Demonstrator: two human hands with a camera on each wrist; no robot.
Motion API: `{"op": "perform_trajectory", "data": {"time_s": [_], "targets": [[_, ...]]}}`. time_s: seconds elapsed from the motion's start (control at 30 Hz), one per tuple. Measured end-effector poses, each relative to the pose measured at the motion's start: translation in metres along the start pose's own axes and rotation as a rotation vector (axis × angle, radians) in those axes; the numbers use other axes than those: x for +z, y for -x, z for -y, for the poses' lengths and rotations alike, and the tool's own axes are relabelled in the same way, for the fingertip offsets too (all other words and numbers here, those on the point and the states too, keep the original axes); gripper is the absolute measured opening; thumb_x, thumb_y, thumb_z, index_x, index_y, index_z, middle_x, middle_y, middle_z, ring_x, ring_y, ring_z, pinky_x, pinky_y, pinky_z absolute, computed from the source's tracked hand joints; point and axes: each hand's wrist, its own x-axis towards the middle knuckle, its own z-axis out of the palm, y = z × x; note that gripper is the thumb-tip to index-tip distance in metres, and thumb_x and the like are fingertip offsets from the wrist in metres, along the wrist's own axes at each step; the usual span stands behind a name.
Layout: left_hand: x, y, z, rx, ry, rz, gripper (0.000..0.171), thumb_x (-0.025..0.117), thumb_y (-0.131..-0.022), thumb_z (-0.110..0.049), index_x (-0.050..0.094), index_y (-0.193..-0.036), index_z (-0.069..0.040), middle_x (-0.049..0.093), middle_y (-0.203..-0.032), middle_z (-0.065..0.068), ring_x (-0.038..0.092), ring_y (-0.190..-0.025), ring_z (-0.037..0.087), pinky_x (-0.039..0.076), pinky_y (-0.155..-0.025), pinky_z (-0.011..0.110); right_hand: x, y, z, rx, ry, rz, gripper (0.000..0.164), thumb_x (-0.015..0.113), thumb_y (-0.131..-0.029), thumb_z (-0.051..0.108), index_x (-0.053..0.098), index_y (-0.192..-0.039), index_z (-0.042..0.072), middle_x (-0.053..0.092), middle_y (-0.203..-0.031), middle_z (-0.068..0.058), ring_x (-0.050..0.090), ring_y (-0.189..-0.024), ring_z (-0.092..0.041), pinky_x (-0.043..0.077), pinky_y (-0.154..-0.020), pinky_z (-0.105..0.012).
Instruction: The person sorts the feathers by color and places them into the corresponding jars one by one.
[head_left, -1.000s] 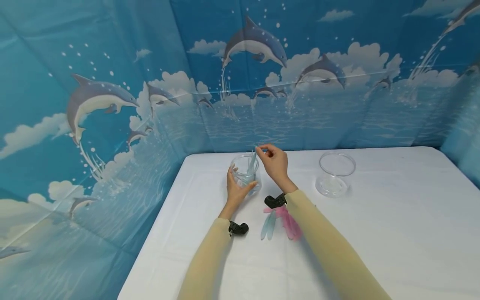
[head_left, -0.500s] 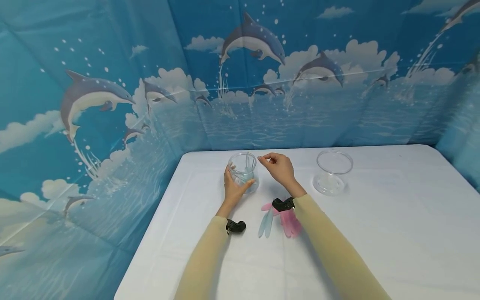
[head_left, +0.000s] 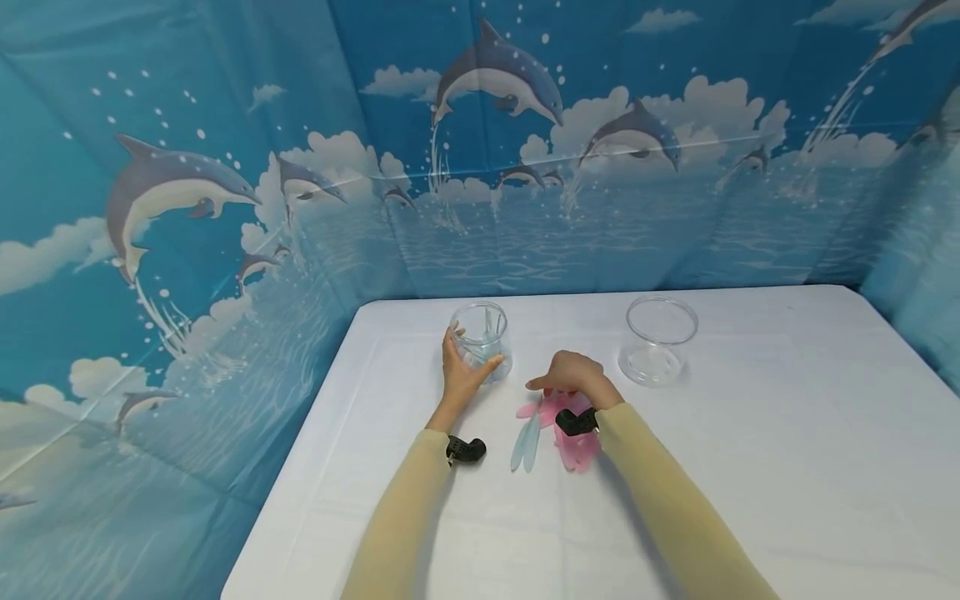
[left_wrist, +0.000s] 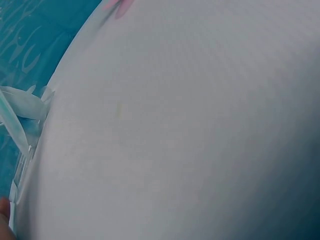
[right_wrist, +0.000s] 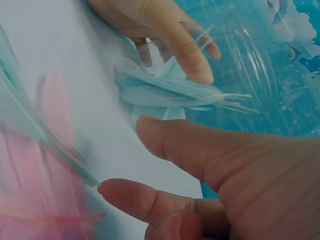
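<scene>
A clear round jar (head_left: 497, 367) stands at the back of the table, and my left hand (head_left: 462, 375) holds it with thumb and fingers around its side. Light blue feathers (right_wrist: 160, 92) stand inside that jar, quills upward. My right hand (head_left: 567, 375) is low over the loose feathers, thumb and index finger apart. In the right wrist view its index fingertip (right_wrist: 117, 192) meets or nearly meets the quill tip of a light blue feather (right_wrist: 35, 117). Pink feathers (head_left: 577, 450) lie beside the light blue ones, partly hidden by the right wrist.
A second clear jar (head_left: 651, 372) stands to the right at the back of the white table (head_left: 787, 450). Behind the table hangs a blue dolphin-print cloth (head_left: 480, 242). Each wrist wears a black camera (head_left: 467, 450).
My right hand has let go of a light blue feather in the jar, then moved toward me and down to the loose feathers. My left hand keeps its hold on the jar.
</scene>
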Motion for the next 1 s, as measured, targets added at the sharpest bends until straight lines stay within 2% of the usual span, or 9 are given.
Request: {"op": "perform_trajectory", "data": {"time_s": [0.23,0.43,0.7,1.0], "targets": [[0.001,0.0,0.0,0.009,0.012,-0.001,0.103,0.083,-0.074,-0.031,0.013,-0.15,-0.023,0.03,-0.145,0.008,0.03,-0.132,0.026,0.026,-0.105,0.047,0.016,0.005,0.006,0.053,0.058,-0.054,0.048,0.069,-0.076,0.056,0.065,-0.082,0.008,0.055,-0.071,-0.002,0.053,-0.064,-0.019,0.041,-0.058,-0.035],[0.0,0.001,0.0,0.004,0.017,-0.004,0.103,0.083,-0.074,-0.03,0.014,-0.15,-0.023,0.03,-0.145,0.008,0.029,-0.132,0.026,0.026,-0.105,0.047,0.023,0.006,0.01,0.045,0.052,-0.112,0.045,0.076,-0.072,0.049,0.063,-0.08,0.007,0.057,-0.072,-0.004,0.053,-0.066,-0.021,0.042,-0.06,-0.037],[-0.001,-0.001,-0.001,0.0,0.011,-0.001,0.103,0.082,-0.074,-0.033,0.013,-0.15,-0.025,0.028,-0.146,0.007,0.027,-0.135,0.025,0.025,-0.106,0.047,0.025,0.009,0.013,0.047,0.009,-0.112,0.044,0.079,-0.072,0.043,0.065,-0.087,0.003,0.057,-0.075,-0.005,0.053,-0.069,-0.023,0.044,-0.063,-0.039],[0.0,0.001,0.0,0.016,0.027,0.0,0.102,0.082,-0.074,-0.035,0.015,-0.15,-0.022,0.029,-0.145,0.01,0.03,-0.132,0.028,0.027,-0.104,0.05,0.031,0.005,0.007,0.062,-0.032,-0.085,0.036,0.078,-0.073,0.039,0.064,-0.075,0.006,0.056,-0.071,-0.004,0.051,-0.064,-0.02,0.042,-0.059,-0.036]]}}
